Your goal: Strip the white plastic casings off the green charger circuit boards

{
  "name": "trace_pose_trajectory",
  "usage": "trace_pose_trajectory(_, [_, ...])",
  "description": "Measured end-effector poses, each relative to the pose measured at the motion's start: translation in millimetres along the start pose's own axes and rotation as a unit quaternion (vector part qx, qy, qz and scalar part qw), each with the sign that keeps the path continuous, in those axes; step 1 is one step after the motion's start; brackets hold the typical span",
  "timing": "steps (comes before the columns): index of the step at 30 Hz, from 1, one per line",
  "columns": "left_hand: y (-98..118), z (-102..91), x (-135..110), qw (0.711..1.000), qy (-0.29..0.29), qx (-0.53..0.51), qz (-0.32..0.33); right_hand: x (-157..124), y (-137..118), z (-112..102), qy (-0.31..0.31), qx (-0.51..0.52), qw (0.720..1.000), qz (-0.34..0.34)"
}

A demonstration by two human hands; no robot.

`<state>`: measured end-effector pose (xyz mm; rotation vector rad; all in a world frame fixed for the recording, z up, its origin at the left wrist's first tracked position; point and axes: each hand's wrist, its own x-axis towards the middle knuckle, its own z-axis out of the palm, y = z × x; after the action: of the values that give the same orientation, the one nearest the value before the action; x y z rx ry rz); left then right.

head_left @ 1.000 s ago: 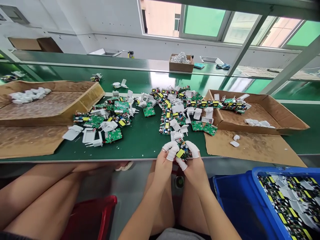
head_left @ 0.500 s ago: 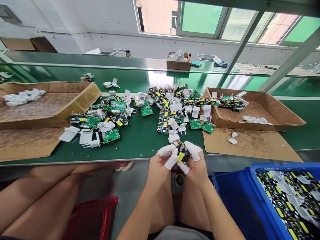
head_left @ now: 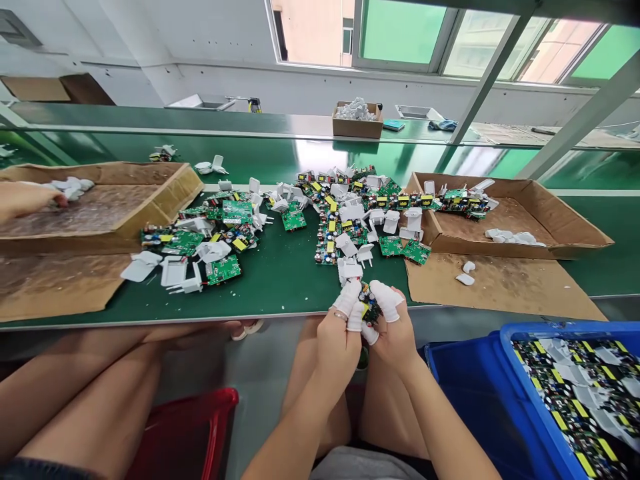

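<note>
Between my two hands, at the bench's front edge, is a circuit board point(head_left: 371, 308) with small parts and a yellow block on it. White finger covers sit on the fingertips of both hands. My left hand point(head_left: 343, 323) is closed on the board's left side, its fingers over the upper corner. On the right side, my right hand point(head_left: 393, 317) grips the same board, thumb and fingers closed. A white plug housing point(head_left: 349, 269) lies just beyond my fingertips, close to the board. Behind it spreads a pile of circuit boards point(head_left: 327, 237) and white plug parts.
A second pile of boards point(head_left: 223, 213) lies to the left. Cardboard trays point(head_left: 565, 213) flank the piles; a co-worker's hand point(head_left: 30, 199) reaches into the left tray. A blue bin point(head_left: 507, 340) full of boards stands at right, a red bin point(head_left: 220, 413) at lower left.
My left hand has shifted right and up over the board, covering more of it. The co-worker's hand has entered the left tray. White parts on the far belt have moved left.
</note>
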<state>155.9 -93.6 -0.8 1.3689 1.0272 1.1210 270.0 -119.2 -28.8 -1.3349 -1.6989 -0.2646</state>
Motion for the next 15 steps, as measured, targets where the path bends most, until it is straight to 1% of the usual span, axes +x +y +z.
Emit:
trace_pose_trajectory(2, [-0.2,-10.1,7.6,0.997,-0.068,-0.026,-0.036,-0.9,4.5,-0.4,-0.013,-0.003,1.0,0.001])
trace_pose_trajectory(4, [0.9,-19.3,15.0,0.984,-0.141,-0.081,-0.066,0.7,6.0,-2.9,-0.024,0.014,1.0,0.009])
trace_pose_trajectory(5, [2.1,-22.2,17.6,0.979,-0.157,-0.106,-0.074,2.4,5.3,-4.6,-0.028,0.027,0.999,0.015])
trace_pose_trajectory(6, [3.7,-23.7,19.4,0.977,-0.153,-0.128,-0.079,4.4,3.8,-6.6,-0.031,0.038,0.999,0.02])
trace_pose_trajectory(9, [8.7,-22.7,21.5,0.974,-0.073,-0.19,-0.095,10.8,-3.2,-12.4,-0.041,0.055,0.997,0.022])
trace_pose_trajectory(10, [9.8,-22.2,22.6,0.972,-0.055,-0.207,-0.1,12.7,-5.3,-14.0,-0.046,0.056,0.997,0.019])
trace_pose_trajectory(11, [10.5,-22.3,24.1,0.969,-0.05,-0.218,-0.106,14.6,-6.8,-15.3,-0.05,0.053,0.997,0.012])
trace_pose_trajectory(13, [10.3,-23.9,28.1,0.966,-0.067,-0.219,-0.121,18.7,-7.5,-17.1,-0.062,0.041,0.997,-0.005])
trace_pose_trajectory(15, [8.8,-25.3,30.0,0.973,-0.081,-0.183,-0.111,24.0,-5.1,-18.1,-0.068,0.021,0.997,-0.018])
